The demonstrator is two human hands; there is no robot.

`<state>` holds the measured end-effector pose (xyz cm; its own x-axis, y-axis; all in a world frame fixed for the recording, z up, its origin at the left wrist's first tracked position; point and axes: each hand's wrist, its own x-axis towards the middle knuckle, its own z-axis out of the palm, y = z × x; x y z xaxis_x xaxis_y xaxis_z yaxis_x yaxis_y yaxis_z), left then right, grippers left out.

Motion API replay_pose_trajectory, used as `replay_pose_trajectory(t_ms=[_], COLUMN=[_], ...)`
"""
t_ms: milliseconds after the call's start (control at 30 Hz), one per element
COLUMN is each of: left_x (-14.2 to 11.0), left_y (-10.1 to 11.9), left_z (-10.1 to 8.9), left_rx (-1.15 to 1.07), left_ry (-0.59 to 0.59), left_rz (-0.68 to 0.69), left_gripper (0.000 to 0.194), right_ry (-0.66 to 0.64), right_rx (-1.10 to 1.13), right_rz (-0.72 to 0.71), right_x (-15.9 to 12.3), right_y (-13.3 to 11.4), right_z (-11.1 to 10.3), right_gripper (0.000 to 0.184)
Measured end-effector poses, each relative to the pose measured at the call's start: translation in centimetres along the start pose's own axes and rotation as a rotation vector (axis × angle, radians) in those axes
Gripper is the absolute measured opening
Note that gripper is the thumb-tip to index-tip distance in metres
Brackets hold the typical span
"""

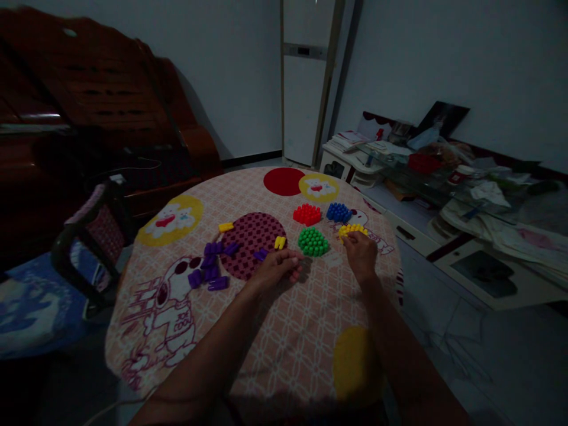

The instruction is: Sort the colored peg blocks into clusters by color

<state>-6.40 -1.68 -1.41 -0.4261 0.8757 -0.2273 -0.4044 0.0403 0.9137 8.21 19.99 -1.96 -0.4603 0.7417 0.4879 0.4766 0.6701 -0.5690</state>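
My right hand is at the near edge of a cluster of yellow plastic pegs standing upright. Its thumb and fingers are pinched on a yellow peg there, mostly hidden by the fingertips. Over the table's middle is my left hand, palm turned inward, fingers loosely apart with nothing visible in them. Just beyond it lie a yellow pair of pegs and a purple piece. Green pegs stand packed between my hands. Behind them are red pegs and blue pegs, grouped by colour.
Several purple pieces lie scattered on the left, near another yellow piece. A patterned cloth covers the round table. A chair stands left; a cluttered low cabinet runs along the right wall.
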Motion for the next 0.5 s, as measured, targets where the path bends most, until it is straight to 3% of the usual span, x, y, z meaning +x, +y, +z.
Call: replay_pose_trajectory(t_ms=[233,500], left_x=[-0.1,-0.2], left_y=[-0.2,0.4], left_z=[-0.3,-0.4], left_rx=[-0.01,0.014], left_ry=[0.004,0.012], left_rz=[-0.008,-0.026], left_gripper=[0.047,0.046], right_ry=[-0.075,-0.052], right_rx=[-0.172,-0.33], right_rz=[0.019,0.026], right_x=[0.1,0.0], right_y=[0.7,0.9], right_z=[1.3,1.6], right_gripper=[0.021,0.022])
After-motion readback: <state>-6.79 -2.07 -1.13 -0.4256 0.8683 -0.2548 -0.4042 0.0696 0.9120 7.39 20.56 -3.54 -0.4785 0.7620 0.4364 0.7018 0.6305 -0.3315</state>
